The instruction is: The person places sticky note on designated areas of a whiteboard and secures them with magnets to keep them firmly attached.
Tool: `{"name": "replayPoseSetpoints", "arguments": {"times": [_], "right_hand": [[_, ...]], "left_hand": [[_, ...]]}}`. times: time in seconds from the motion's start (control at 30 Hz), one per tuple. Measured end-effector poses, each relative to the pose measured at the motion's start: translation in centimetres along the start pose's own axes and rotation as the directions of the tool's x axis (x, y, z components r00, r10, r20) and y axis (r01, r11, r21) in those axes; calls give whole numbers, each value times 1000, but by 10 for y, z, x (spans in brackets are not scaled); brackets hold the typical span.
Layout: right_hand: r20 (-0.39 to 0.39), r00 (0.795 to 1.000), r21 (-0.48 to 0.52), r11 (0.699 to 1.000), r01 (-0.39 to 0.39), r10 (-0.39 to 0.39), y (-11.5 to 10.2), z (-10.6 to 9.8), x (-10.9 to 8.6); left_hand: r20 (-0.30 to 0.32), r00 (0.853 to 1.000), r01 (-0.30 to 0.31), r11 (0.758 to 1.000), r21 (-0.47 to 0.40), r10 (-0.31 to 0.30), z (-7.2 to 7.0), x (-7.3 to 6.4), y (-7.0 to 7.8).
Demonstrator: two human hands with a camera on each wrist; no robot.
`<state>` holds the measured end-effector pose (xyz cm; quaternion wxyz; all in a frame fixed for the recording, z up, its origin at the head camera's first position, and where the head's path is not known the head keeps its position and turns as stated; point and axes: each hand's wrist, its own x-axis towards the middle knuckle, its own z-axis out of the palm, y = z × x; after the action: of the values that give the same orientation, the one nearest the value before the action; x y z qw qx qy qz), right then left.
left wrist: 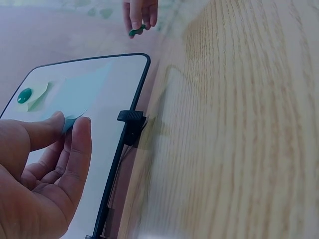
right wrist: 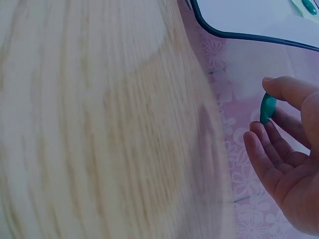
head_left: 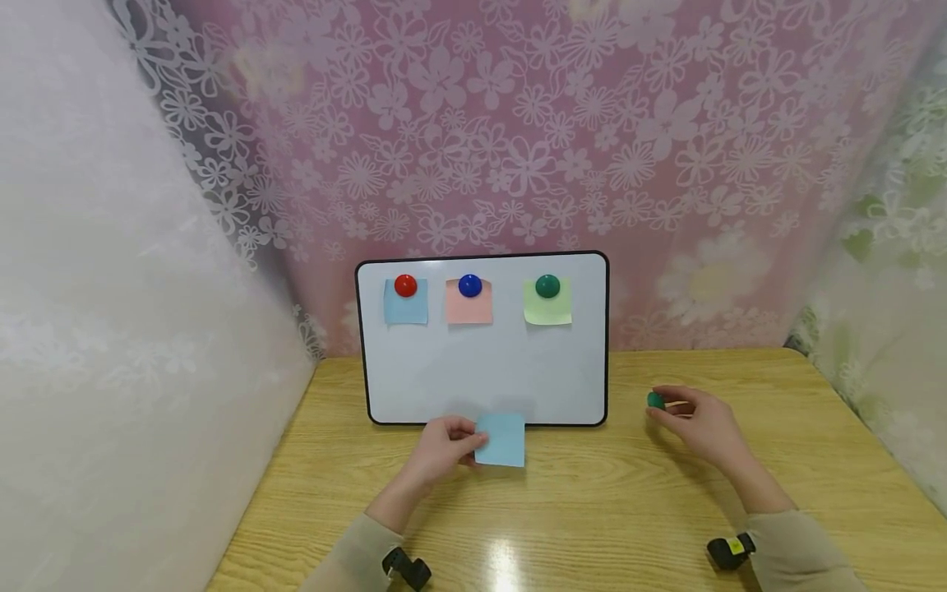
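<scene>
My left hand (head_left: pixel 442 448) pinches a light blue sticky note (head_left: pixel 503 440) by its left edge, in front of the whiteboard's lower frame. In the left wrist view the thumb and forefinger grip one end of the note (left wrist: pixel 82 89). To the right of the board, my right hand (head_left: pixel 699 423) holds a green round magnet (right wrist: pixel 268 107) between thumb and fingertips, above the table. The whiteboard (head_left: pixel 481 374) stands upright with a black frame. Along its top, a red magnet (head_left: pixel 405 285) sits on a blue note, a blue magnet (head_left: pixel 469 285) on a pink note, a green magnet (head_left: pixel 547 286) on a pale green note.
The wooden table (head_left: pixel 592 510) extends around the board. Behind it hangs a pink floral curtain (head_left: pixel 473 148), with a pale wall covering (head_left: pixel 148 288) on the left. A black clip foot (left wrist: pixel 132 122) grips the board's lower edge.
</scene>
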<state>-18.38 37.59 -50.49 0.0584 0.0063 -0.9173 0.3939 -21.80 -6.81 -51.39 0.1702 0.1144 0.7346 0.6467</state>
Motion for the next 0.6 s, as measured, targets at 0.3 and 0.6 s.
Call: {"name": "replayPoseSetpoints", "arguments": {"times": [0.3,0.6], "right_hand": [[-13,999,-2,1000,30,-30,-2,1,-2],[-11,998,9,998,56,-56,-10,-2,-7]], "left_hand": [[-25,1000,11,1000,-11,-11,-6,-1,1],[-55,998,7,1000,-20,-8,-12,-1,5]]}}
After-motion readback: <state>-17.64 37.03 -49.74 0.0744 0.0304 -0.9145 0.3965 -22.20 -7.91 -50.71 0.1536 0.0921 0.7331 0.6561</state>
